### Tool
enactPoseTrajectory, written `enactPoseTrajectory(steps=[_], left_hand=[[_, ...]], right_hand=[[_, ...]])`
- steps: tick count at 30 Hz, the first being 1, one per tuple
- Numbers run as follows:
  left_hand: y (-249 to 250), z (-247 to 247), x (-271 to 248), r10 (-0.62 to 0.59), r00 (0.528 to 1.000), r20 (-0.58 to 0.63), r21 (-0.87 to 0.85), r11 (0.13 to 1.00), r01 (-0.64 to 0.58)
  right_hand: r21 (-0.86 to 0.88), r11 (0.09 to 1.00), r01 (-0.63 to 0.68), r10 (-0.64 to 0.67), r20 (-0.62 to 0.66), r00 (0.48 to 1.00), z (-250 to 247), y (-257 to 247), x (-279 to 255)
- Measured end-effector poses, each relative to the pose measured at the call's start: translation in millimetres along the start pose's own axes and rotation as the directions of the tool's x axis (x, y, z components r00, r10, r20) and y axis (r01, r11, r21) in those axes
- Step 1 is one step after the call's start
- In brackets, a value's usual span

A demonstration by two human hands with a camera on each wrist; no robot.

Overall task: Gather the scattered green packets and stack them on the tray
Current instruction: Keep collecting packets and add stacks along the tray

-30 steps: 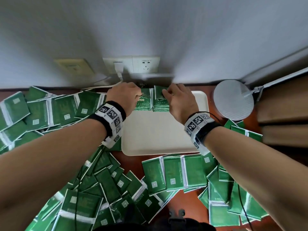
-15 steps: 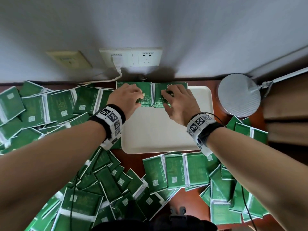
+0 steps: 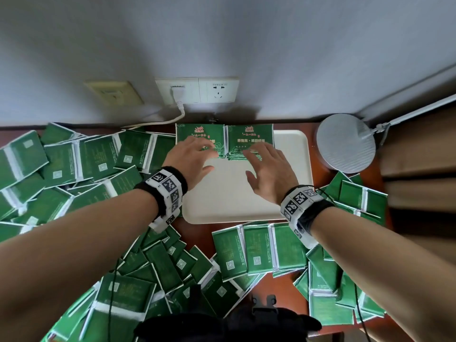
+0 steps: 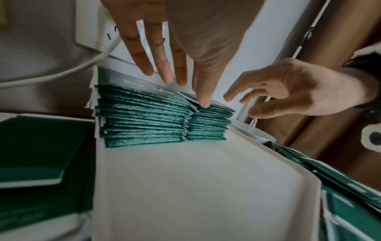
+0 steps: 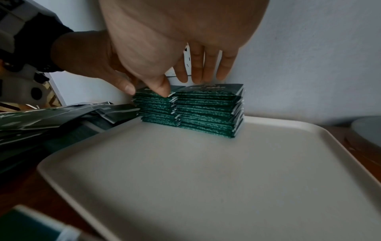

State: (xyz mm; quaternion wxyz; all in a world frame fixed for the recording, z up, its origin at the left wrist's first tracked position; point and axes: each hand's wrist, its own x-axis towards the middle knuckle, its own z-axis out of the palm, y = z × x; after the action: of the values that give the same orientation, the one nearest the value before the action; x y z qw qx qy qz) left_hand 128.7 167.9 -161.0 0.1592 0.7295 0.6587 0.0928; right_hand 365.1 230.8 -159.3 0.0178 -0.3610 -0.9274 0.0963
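Two side-by-side stacks of green packets, the left stack (image 3: 199, 135) and the right stack (image 3: 249, 135), sit at the far edge of the white tray (image 3: 229, 193). My left hand (image 3: 197, 156) hovers over the left stack with straight, spread fingers. In the left wrist view its thumb tip touches the stack tops (image 4: 144, 97) near the seam. My right hand (image 3: 256, 164) is spread over the right stack (image 5: 208, 106), with its thumb on the top packet. Neither hand holds anything. Loose packets (image 3: 61, 164) lie scattered around the tray.
More packets lie in front of the tray (image 3: 256, 250), at the right (image 3: 357, 198) and at the lower left (image 3: 153, 267). A round grey lamp base (image 3: 346, 143) stands right of the tray. A wall socket (image 3: 197, 91) with a white cable sits behind the stacks.
Both hands curled round packets at the tray's far edge, set them down on the two stacks, then straightened their fingers and drew back slightly toward me.
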Motion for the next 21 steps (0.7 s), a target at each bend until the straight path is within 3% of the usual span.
enactPoseTrajectory(steps=[4,6,9,12,17,21], left_hand=[[24,6,-26,0.015,0.999,0.047,-0.022,1.000,-0.014],[43,7,-39,0.000,0.983,0.181,-0.033,0.999,0.006],[69,16,-57,-0.026,0.912,0.409,0.008,1.000,0.025],[88,35,-73,-0.065,0.839,0.540,0.097,0.995,0.015],[113,60,-95,-0.101,0.797,0.596,0.186,0.982,-0.015],[118,71,-106,-0.100,0.823,0.559,0.187,0.982,-0.008]], right_hand=[[0.014,1.000,-0.012,0.012,0.036,0.999,5,-8,-41],[0.032,0.999,-0.027,0.024,0.090,0.996,9,-13,-66],[0.060,0.996,-0.069,0.057,0.180,0.982,17,-21,-107],[0.039,0.991,-0.131,0.113,0.306,0.945,24,-28,-140],[-0.055,0.988,-0.147,0.157,0.425,0.892,37,-31,-173],[-0.093,0.976,-0.198,0.218,0.462,0.859,46,-26,-182]])
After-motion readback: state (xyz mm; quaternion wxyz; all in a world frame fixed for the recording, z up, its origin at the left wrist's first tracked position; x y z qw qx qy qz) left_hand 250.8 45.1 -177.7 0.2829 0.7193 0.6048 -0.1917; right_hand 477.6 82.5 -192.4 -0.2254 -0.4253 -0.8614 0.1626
